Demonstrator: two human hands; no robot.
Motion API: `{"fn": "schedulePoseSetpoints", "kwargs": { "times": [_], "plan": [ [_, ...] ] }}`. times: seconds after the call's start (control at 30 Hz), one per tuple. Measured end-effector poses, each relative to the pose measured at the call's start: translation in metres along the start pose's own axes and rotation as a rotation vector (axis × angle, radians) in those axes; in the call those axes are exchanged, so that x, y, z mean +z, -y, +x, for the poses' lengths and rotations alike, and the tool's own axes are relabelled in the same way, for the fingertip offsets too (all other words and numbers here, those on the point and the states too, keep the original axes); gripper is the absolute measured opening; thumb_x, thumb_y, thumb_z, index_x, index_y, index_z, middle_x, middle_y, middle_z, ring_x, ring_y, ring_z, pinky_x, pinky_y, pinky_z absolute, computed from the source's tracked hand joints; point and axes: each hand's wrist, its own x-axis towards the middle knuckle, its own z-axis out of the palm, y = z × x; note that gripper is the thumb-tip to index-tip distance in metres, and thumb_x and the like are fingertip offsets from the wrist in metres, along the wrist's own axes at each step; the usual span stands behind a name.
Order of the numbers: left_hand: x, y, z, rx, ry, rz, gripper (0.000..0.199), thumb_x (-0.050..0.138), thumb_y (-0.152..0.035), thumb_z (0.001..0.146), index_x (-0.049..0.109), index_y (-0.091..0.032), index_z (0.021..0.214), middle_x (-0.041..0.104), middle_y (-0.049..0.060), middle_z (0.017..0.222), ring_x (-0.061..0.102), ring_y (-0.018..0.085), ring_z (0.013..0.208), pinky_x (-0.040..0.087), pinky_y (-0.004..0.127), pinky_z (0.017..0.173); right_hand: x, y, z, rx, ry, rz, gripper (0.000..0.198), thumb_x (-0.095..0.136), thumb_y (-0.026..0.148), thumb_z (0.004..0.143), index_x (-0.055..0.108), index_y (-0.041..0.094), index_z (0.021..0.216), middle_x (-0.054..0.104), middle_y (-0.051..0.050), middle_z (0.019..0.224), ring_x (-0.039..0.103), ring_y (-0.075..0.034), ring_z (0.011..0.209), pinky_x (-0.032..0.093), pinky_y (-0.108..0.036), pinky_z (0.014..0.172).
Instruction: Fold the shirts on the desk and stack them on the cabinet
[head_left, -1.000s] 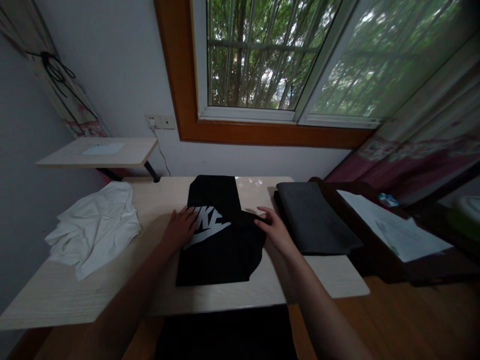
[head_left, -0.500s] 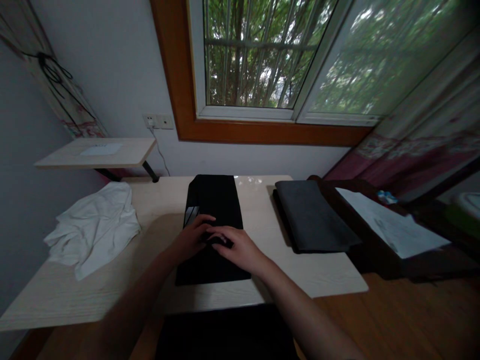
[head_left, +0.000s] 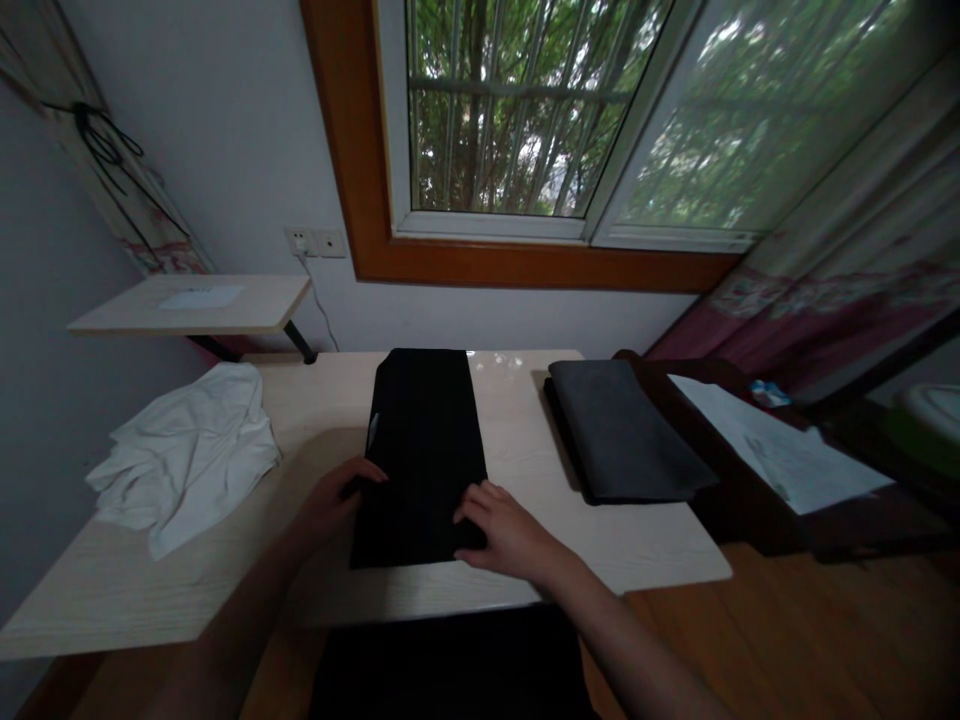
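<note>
A long black folded cloth, its kind not clear, lies flat on the pale wooden table. A small whitish patch shows at its left edge. My left hand rests over the lower left edge, fingers stretched onto the fabric; a dark bit shows by its thumb. Across from it, my right hand lies on the lower right edge with bent fingers and the thumb apart from them. Neither hand visibly lifts the cloth.
A crumpled white cloth lies at the left below a small raised shelf. Dark grey folded items are stacked at the right. Beyond them, a paper sheet lies on dark furniture. A window is behind the table.
My hands have parted from the middle of the black cloth, the left to its left edge, the right to its right edge. The whitish patch is now mostly covered.
</note>
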Motion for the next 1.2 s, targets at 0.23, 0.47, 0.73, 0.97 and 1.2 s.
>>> {"fn": "schedulePoseSetpoints", "kwargs": {
  "times": [0.23,0.47,0.73,0.97,1.2],
  "plan": [
    [-0.002,0.003,-0.032,-0.161,0.092,-0.095,0.021,0.051,-0.035,0.093,0.063,-0.019,0.087,0.065,0.005,0.089,0.06,0.02,0.087,0.046,0.032,0.081,-0.005,-0.006,-0.008,-0.099,0.032,-0.007,0.015,0.073,0.022,0.083,0.068,0.022,0.096,0.063,-0.003,0.095,0.058,-0.02,0.091,0.045,-0.034,0.088],
    [0.008,-0.005,-0.035,-0.366,0.089,0.17,0.027,0.064,-0.044,0.086,0.058,-0.019,0.077,0.058,-0.001,0.075,0.055,0.016,0.072,0.042,0.027,0.067,-0.01,-0.003,-0.005,-0.124,0.038,0.026,0.014,0.066,0.008,0.077,0.065,0.021,0.083,0.06,-0.002,0.083,0.057,-0.016,0.08,0.044,-0.027,0.074],
    [0.009,-0.011,-0.044,-0.297,0.131,0.14,0.014,0.067,-0.031,0.085,0.065,-0.02,0.094,0.061,0.001,0.086,0.059,0.015,0.079,0.047,0.027,0.071,-0.033,-0.004,-0.015,-0.011,0.06,0.115,0.02,0.063,0.003,0.072,0.062,0.02,0.082,0.061,0.001,0.081,0.056,-0.013,0.074,0.04,-0.022,0.067],
    [0.017,-0.027,-0.043,-0.289,0.167,-0.074,0.014,0.067,-0.033,0.089,0.064,-0.02,0.091,0.059,0.002,0.093,0.063,0.013,0.075,0.053,0.026,0.065,-0.035,0.002,-0.015,-0.015,0.05,0.101,0.02,0.063,0.005,0.074,0.059,0.022,0.084,0.061,0.0,0.085,0.056,-0.016,0.079,0.044,-0.025,0.072],
    [0.028,-0.044,-0.032,-0.285,-0.047,-0.322,0.02,0.074,-0.032,0.086,0.059,-0.019,0.088,0.054,-0.001,0.093,0.062,0.009,0.067,0.055,0.023,0.059,-0.002,0.021,-0.006,0.038,-0.054,-0.03,0.044,0.082,0.042,0.076,0.056,0.021,0.105,0.061,-0.008,0.106,0.056,-0.027,0.101,0.047,-0.04,0.088]
  ]
}}
